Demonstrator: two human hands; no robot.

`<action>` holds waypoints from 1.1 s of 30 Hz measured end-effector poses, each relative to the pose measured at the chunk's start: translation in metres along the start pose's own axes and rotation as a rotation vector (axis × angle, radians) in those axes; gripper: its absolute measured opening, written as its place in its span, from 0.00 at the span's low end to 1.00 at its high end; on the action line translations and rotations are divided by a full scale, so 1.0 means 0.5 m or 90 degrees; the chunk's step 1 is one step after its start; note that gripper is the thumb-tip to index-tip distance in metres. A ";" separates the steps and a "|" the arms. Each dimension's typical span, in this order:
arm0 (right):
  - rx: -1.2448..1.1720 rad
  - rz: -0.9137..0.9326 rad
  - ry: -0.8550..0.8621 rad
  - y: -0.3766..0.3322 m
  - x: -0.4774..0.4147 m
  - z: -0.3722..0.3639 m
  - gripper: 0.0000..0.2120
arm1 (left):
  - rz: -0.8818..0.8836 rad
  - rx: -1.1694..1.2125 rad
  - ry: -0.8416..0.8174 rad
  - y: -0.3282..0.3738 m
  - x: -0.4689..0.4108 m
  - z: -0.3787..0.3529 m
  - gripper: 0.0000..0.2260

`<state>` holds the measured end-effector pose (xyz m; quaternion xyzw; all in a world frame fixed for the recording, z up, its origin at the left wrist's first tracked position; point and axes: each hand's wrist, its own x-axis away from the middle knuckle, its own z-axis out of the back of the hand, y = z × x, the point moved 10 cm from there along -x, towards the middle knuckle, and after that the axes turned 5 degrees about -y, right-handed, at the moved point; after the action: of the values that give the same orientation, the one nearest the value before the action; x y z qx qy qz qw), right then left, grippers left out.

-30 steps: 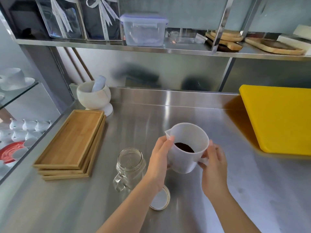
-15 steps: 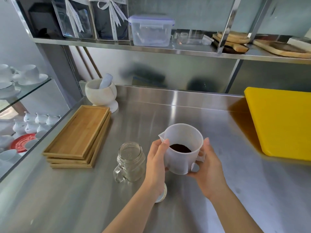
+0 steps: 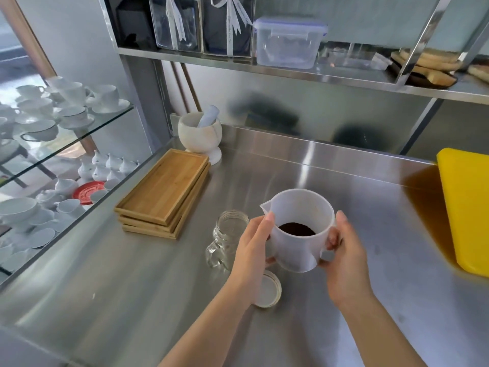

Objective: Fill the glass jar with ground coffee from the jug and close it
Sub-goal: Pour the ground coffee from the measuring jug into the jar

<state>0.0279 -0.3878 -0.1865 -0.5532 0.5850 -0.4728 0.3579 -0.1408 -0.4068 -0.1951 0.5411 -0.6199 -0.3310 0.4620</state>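
1. A translucent white plastic jug (image 3: 299, 229) is held above a stainless steel counter (image 3: 370, 260) by two bare hands, with its spout turned toward the upper left.
2. The left hand (image 3: 252, 250) is wrapped around the jug's left wall, the thumb laid along the rim just below the spout and the fingers curled underneath.
3. The right hand (image 3: 344, 258) is closed on the jug's handle side, the thumb raised against the rim and the fingers tucked around the handle.
4. A dark mound of ground coffee (image 3: 297, 229) is seen at the bottom of the jug.
5. An open glass jar (image 3: 227, 239) with a side handle is stood upright on the counter just left of the left hand, partly hidden by it; no coffee is seen inside it.
6. The jar's round lid (image 3: 270, 292) is laid flat on the counter below the jug, partly covered by the left wrist.
7. A stack of bamboo trays (image 3: 164, 192) is set to the left of the jar, well apart from it, with a white mortar and pestle (image 3: 199, 132) behind the stack.
8. A yellow cutting board (image 3: 465, 207) is seen at the counter's right edge.
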 end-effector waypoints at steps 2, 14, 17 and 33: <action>0.003 0.004 -0.020 -0.004 -0.007 -0.014 0.21 | -0.037 -0.023 0.007 0.020 0.005 0.015 0.15; 0.067 0.042 -0.026 -0.022 -0.037 -0.058 0.22 | -0.108 -0.169 0.388 0.014 0.012 0.289 0.02; 0.088 0.046 -0.017 -0.019 -0.039 -0.054 0.20 | 0.030 -0.253 0.315 -0.058 -0.030 0.301 0.10; 0.262 0.114 0.041 -0.053 -0.052 -0.013 0.12 | 0.009 -0.362 0.055 -0.063 -0.105 0.243 0.16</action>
<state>0.0337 -0.3596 -0.1621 -0.3988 0.5342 -0.5663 0.4848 -0.2429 -0.3726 -0.2779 0.3990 -0.4855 -0.4648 0.6237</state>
